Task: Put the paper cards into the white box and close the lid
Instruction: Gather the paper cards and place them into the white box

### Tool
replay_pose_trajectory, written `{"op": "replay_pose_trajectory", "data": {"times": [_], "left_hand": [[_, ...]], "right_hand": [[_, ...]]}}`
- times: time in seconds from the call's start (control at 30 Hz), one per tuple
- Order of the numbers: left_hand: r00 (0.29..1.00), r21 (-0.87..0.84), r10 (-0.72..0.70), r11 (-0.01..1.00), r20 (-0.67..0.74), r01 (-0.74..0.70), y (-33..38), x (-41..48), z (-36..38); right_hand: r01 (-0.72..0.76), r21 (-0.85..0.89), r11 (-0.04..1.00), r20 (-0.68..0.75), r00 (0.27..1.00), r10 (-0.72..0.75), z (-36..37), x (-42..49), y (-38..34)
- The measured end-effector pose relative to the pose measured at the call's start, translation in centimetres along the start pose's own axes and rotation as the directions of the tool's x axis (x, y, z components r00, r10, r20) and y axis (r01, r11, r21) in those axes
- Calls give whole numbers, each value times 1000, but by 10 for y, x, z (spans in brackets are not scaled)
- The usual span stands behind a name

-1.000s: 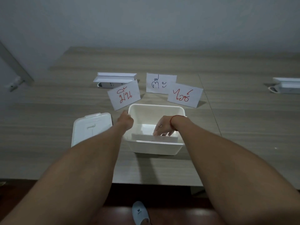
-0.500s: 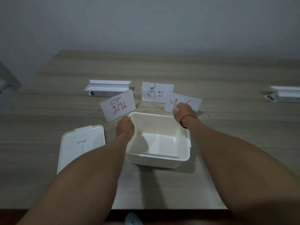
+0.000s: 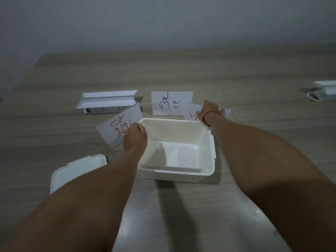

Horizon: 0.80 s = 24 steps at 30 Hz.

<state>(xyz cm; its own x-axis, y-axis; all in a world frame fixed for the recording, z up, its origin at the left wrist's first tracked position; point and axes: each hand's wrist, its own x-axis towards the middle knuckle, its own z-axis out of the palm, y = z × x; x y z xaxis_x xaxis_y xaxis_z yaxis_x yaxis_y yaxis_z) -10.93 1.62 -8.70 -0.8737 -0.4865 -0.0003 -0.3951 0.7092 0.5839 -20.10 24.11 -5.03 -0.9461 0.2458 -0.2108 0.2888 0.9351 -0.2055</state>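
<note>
Since a moment ago the right hand (image 3: 211, 110) has left the open white plastic box (image 3: 209, 148) and reached past its far right corner onto a white paper card with red writing (image 3: 191, 113); whether its fingers have closed on the card cannot be told. Going left to right: a white plastic lid (image 3: 76, 168) lies on the wooden surface (image 3: 54, 135); another red-lettered card (image 3: 118, 128) lies just beyond the left hand (image 3: 135, 138), whose fingers curl over the box's left rim; a black-lettered card (image 3: 171, 103) lies beyond the box. One plain card (image 3: 169, 169) already rests inside.
</note>
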Motion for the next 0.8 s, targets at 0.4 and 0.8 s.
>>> {"op": "replay_pose_trajectory", "data": {"times": [0.4, 0.8], "left_hand": [[989, -64, 70, 996, 134, -61, -7, 0, -7], [959, -150, -61, 983, 276, 106, -15, -39, -33]], "right_hand": [[294, -95, 951, -256, 916, -309, -22, -29, 1], [465, 398, 791, -216, 885, -412, -76, -89, -30]]}}
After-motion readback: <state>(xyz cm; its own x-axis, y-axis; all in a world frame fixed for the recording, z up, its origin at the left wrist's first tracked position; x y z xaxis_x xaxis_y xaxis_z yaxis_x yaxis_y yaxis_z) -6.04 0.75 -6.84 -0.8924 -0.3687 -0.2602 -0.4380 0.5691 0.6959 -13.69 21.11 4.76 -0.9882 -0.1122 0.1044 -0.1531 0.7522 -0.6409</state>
